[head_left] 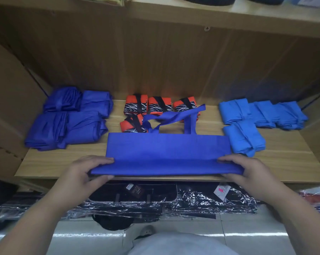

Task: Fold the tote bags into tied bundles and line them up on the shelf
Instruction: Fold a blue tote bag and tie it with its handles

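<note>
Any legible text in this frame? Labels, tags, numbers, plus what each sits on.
None can be read.
Dark hang tag on a plastic-wrapped black item below the shelf: print too small and blurred.
White tag with pink sticker on the wrapped item to its right: blurred, unreadable.
Blue tote bag and tied bundles: no lettering visible.

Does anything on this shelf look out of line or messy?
Mostly tidy. The blue bag being folded has its handles sprawled over the orange bundles, and one orange bundle sits tilted in front of its row. One light blue bundle also lies askew ahead of the others.
</note>
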A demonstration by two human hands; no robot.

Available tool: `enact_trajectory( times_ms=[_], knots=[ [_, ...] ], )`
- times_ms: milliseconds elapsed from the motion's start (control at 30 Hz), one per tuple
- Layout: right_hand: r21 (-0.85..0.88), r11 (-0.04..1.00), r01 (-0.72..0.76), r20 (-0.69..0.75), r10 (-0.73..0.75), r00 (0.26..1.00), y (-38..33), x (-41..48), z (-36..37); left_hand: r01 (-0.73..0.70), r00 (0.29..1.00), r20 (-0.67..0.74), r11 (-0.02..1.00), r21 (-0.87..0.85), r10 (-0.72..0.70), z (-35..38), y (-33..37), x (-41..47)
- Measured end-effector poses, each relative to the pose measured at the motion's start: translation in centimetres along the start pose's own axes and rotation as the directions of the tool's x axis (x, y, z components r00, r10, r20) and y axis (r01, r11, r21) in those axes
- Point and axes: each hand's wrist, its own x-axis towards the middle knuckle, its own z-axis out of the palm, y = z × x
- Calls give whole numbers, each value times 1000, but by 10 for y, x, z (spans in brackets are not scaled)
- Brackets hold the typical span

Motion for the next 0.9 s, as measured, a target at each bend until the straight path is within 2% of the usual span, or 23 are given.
enact_trajectory(
  times_ms=[133,367,567,633,733,900],
  knots=[
    [175,982,-74,-82,89,993,-8,1,-7,170,984,-21,973,-157,-175,3,7,-1],
    [125,951,-283,-283,307,908,-16,8,7,297,942,-81,922,-250,-325,15,18,17],
    [2,922,-388,-357,363,861,-19,14,25,339,923,-223,937,85,-313,27,8,30],
    [-77,926,-370,-385,315,867,-21,14,29,336,927,-244,920,200,-285,27,11,33],
    [-149,931,-333,-418,246,875,-21,13,32,343,928,-250,896,283,-276,27,13,36],
    [-335,909,-248,-448,78,891,-21,12,44,415,908,-222,834,363,-355,33,21,41]
  ],
)
